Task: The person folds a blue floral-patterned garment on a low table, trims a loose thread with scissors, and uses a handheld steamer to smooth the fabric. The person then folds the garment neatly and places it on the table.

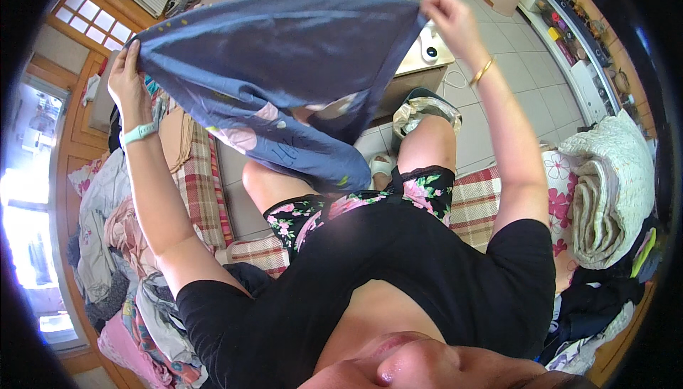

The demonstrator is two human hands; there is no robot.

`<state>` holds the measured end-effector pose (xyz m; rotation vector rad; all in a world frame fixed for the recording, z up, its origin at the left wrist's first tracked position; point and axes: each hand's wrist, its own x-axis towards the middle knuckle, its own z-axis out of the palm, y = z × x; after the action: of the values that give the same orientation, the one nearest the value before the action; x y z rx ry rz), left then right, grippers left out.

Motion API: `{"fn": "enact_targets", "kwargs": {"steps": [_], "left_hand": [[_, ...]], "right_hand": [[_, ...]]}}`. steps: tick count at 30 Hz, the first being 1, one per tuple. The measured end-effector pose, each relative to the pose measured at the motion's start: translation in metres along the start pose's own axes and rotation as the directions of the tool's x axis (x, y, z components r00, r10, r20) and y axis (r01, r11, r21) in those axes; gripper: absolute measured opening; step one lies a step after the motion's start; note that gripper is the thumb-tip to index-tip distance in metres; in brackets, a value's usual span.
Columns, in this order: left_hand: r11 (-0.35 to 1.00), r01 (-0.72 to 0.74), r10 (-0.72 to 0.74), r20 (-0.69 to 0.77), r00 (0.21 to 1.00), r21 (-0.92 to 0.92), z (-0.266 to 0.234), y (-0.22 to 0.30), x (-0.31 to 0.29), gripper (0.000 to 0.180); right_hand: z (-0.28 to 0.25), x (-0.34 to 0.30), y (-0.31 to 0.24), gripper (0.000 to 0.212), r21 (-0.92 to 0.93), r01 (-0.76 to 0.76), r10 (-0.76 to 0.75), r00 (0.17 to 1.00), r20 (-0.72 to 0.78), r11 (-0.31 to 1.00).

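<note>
A dark blue cloth (263, 40) is stretched wide between my raised hands, its kind hard to tell. Its lower part hangs in folds over my lap and shows pink, white and green printed shapes. My left hand (128, 79), with a pale green band on the wrist, pinches the left corner. At the upper right corner, my right hand (448, 15) grips the edge between thumb and fingers; a gold bangle circles that wrist. The cloth hides part of the floor and table behind it.
Ahead stands a table (420, 65) with small items on top. A lined bin (427, 108) is near my right knee. Piled clothes (135, 246) lie at my left on the plaid-covered seat (473, 197). A folded white quilt (608, 197) sits to my right, near a shelf (569, 54).
</note>
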<state>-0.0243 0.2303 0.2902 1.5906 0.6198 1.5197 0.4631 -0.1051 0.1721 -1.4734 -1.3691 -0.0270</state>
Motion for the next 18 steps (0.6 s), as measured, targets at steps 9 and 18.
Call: {"fn": "enact_targets", "kwargs": {"steps": [9,18], "left_hand": [[1.0,0.012,-0.012,0.0,1.0,0.009,-0.006,-0.005,0.044,0.024],[0.961,-0.172,0.175,0.007,0.985,0.216,-0.018,0.007,0.056,0.037]], "right_hand": [[-0.062,0.145,-0.111,0.005,-0.34,0.317,-0.373,0.921,-0.112,0.885],[-0.053,0.163,-0.115,0.005,-0.423,0.361,-0.44,0.892,-0.106,0.831]]}}
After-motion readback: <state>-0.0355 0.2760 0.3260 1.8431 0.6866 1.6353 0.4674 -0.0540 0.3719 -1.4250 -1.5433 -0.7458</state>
